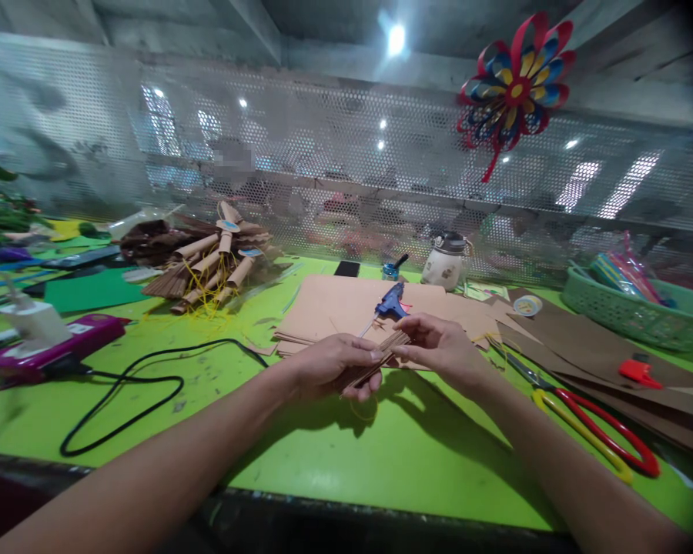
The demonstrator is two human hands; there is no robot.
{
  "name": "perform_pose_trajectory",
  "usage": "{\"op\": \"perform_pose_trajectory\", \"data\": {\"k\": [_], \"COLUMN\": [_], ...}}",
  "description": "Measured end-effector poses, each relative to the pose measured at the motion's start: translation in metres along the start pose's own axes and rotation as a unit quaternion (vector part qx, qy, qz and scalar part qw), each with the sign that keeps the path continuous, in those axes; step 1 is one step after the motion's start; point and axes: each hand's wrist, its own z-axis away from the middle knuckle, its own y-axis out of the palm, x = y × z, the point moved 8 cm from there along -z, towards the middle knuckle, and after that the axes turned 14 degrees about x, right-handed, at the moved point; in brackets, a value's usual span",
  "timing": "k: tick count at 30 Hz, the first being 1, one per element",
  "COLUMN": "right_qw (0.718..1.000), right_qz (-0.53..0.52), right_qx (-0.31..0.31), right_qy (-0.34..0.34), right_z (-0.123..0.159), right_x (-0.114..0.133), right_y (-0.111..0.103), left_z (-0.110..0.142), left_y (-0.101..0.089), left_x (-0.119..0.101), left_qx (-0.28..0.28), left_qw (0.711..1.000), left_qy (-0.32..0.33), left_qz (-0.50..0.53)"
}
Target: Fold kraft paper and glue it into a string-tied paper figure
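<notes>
Between both hands is a folded strip of brown paper (375,362), pleated into a thin stack, above the green table. My left hand (340,362) is closed around its lower left part, thumb on top and fingers beneath. Thumb and fingers of my right hand (433,342) pinch the upper right end. Some thin yellow thread (365,412) hangs under the left hand. Just beyond the hands, a blue glue gun (391,302) lies on a stack of tan paper sheets (335,300).
Scissors with red and yellow handles (589,427) lie to the right, beside brown sheets (589,346) and a green basket (641,308). Bundled pleated paper pieces (208,261) sit at the back left. A black cord (132,377) runs from a purple power strip (58,350). A jar (443,263) stands behind.
</notes>
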Motion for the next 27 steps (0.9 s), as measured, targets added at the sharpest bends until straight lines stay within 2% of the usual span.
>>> {"op": "perform_pose_trajectory", "data": {"k": [3,9,27], "right_qw": [1.000,0.997,0.997], "right_qz": [-0.010,-0.068,-0.063], "right_qx": [0.012,0.032,0.035], "right_qy": [0.001,0.015,0.018], "right_z": [0.0007,0.0016,0.0008], "right_x": [0.0020,0.0028,0.0007], "right_y": [-0.0019,0.0020,0.0025], "left_z": [0.0005,0.0002,0.0003], "left_y": [0.0033,-0.0009,-0.0029], "left_x": [-0.0010,-0.0015,0.0011], "left_qx": [0.011,-0.005,-0.006], "left_qw": [1.000,1.000,1.000], "left_qy": [-0.002,0.008,-0.007], "left_qz": [-0.005,-0.024,-0.023]}}
